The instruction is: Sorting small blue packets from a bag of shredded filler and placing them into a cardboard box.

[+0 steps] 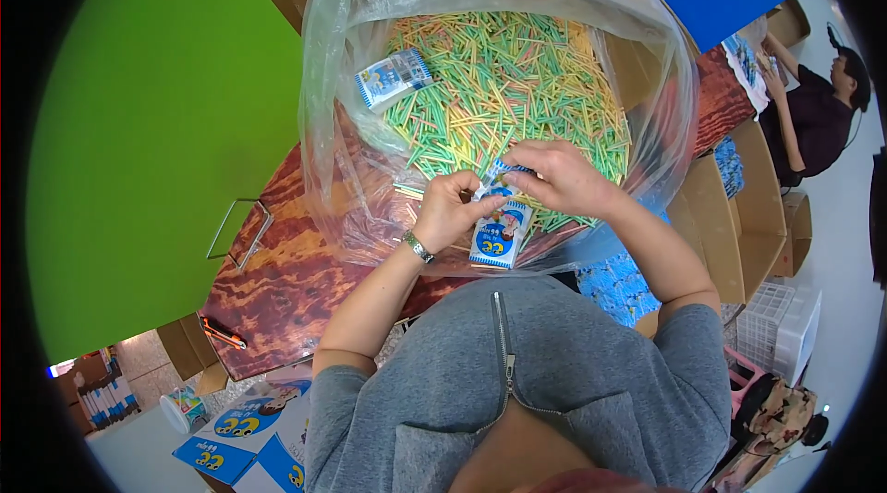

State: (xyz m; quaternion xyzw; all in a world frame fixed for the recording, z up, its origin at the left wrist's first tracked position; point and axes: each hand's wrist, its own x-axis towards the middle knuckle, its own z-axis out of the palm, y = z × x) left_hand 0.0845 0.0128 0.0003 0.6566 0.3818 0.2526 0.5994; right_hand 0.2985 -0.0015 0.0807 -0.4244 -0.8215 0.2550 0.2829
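Observation:
My left hand [448, 211], with a metal-banded watch at the wrist, pinches the left side of a small blue-and-white packet [500, 181]. My right hand [562, 181] grips the packet's upper right, its fingers bent over it. The fingers hide much of this packet. Just below it, a similar blue-and-white packet [499, 239] rests at the near edge of a clear plastic bag [337, 160]. Thin green, yellow and pink sticks [508, 86] fill the bag in a loose heap beyond my hands. Another packet [393, 79] lies on the heap's left side.
The bag lines a cardboard box [642, 68] on a wood-patterned table [286, 280]. A green board [166, 142] stands at left, an orange cutter [224, 334] near the table's left corner. An open carton [730, 225] is at right; farther off, another person [827, 119] works.

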